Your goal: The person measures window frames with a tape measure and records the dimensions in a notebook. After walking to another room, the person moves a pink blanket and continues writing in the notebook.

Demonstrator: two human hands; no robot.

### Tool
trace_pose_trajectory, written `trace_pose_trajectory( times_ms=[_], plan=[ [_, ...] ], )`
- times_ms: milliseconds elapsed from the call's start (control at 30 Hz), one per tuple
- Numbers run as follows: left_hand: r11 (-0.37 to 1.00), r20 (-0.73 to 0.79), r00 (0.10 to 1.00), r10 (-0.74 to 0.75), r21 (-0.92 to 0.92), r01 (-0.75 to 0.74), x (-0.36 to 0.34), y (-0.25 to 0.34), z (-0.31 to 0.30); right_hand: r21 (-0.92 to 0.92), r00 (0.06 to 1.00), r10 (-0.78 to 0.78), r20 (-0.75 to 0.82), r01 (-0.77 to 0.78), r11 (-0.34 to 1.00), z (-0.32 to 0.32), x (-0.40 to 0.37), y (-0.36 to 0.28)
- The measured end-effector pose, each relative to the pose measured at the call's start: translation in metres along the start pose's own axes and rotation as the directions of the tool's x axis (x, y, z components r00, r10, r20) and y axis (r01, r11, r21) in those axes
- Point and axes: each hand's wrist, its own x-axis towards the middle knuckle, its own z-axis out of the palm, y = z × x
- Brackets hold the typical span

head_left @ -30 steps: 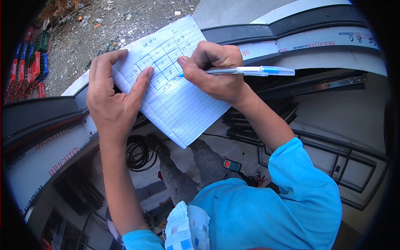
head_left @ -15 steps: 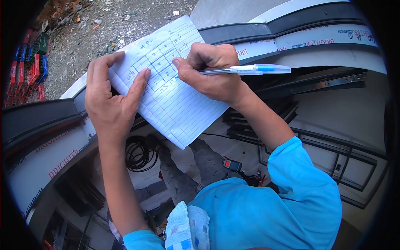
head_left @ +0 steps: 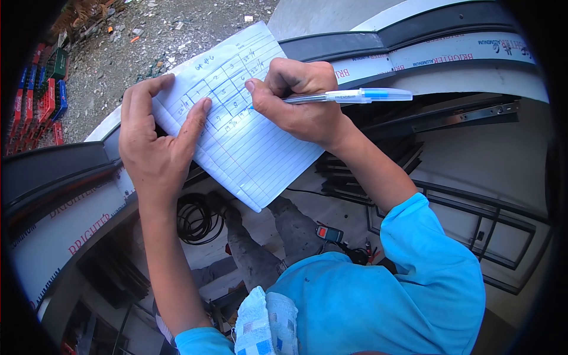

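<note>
A sheet of lined paper point(head_left: 260, 160) lies tilted over the dark aluminium frame, bearing a hand-drawn grid with numbers and fractions in blue ink. My left hand point(head_left: 160, 136) grips the paper's left side, thumb on top and fingers curled round the far edge. In my right hand point(head_left: 305, 103) is a ballpoint pen point(head_left: 355, 96) with a clear barrel and its blue cap on the back end. The pen's tip touches the paper just beside the bottom row of the grid, under the 8.
Aluminium frame profiles point(head_left: 337, 44) with printed protective film run across in front of me. Red crates point(head_left: 26, 100) stand on gravel point(head_left: 177, 26) at upper left. Below are coiled black cable point(head_left: 198, 219), a small meter-like device point(head_left: 329, 233) and black metal frames point(head_left: 503, 236).
A little more blue writing shows at the pen tip, beside the grid's bottom row. The paper and my left hand have shifted very slightly left.
</note>
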Motion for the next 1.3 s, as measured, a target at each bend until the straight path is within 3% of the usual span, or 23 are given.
trace_pose_trajectory(
  times_ms=[133, 233, 433, 533, 567, 667, 800, 933, 1067, 1200, 1300],
  plan=[
    [1.0, 0.0, 1.0, 0.004, 0.004, -0.004, 0.0, 0.0, 0.0, 0.011, 1.0, -0.021, -0.003, 0.021, 1.0, -0.001, 0.0, 0.002],
    [1.0, 0.001, 1.0, 0.003, -0.006, -0.003, 0.0, 0.001, 0.0, 0.02, 0.997, 0.069, -0.034, -0.068, 0.997, 0.0, 0.001, -0.004],
    [1.0, 0.003, 1.0, 0.0, 0.007, 0.0, 0.0, 0.002, 0.0, 0.016, 0.999, 0.04, -0.03, -0.039, 0.999, -0.001, 0.002, -0.005],
    [1.0, 0.001, 1.0, -0.004, 0.012, 0.004, 0.001, 0.003, 0.0, 0.099, 0.998, 0.063, 0.007, -0.063, 0.993, -0.005, 0.001, 0.003],
    [1.0, -0.003, 1.0, -0.004, 0.013, 0.004, 0.001, 0.004, -0.001, 0.216, 0.99, 0.144, -0.011, -0.138, 0.966, -0.008, 0.002, 0.001],
    [1.0, -0.018, 1.0, -0.022, -0.013, 0.022, 0.001, 0.001, 0.0, 0.611, 0.946, 0.3, -0.12, -0.167, 0.774, -0.016, 0.001, 0.007],
    [1.0, -0.04, 0.999, 0.002, 0.002, -0.002, 0.003, 0.003, -0.001, 0.767, 0.893, 0.443, -0.078, -0.23, 0.599, -0.041, -0.028, -0.031],
    [1.0, -0.086, 0.996, -0.008, 0.007, 0.008, 0.002, 0.006, -0.002, 0.588, 0.834, 0.545, 0.085, -0.483, 0.648, -0.055, -0.121, -0.054],
    [0.998, -0.113, 0.993, -0.018, 0.053, 0.024, -0.001, 0.013, -0.003, 0.436, 0.705, 0.701, 0.106, -0.666, 0.605, -0.051, -0.244, -0.046],
    [0.993, -0.142, 0.989, -0.044, 0.103, 0.059, -0.002, 0.012, -0.001, 0.173, 0.676, 0.737, -0.01, -0.725, 0.667, -0.072, -0.329, -0.012],
    [0.994, -0.145, 0.988, -0.052, 0.083, 0.065, -0.005, 0.013, 0.001, 0.142, 0.548, 0.823, -0.152, -0.812, 0.567, -0.088, -0.377, 0.021]
  ],
)
